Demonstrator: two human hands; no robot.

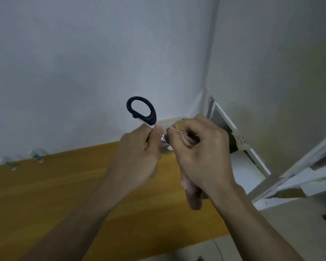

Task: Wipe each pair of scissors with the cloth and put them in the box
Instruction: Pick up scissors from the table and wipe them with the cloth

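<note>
My left hand (137, 155) grips a pair of scissors (142, 111) near the pivot, with a black loop handle sticking up above my fingers. A short bit of bright blade shows between my two hands. My right hand (199, 153) holds a pinkish cloth (191, 187) bunched around the blade, and a tail of the cloth hangs below my palm. Both hands are raised above the wooden table (45, 200). No box is identifiable in view.
Two small clear pieces with green parts (38, 156) lie at the table's far left edge by the wall. A white framed panel (224, 125) leans in the corner to the right, beside white shelving (297, 174). A grey surface (299, 219) lies at lower right.
</note>
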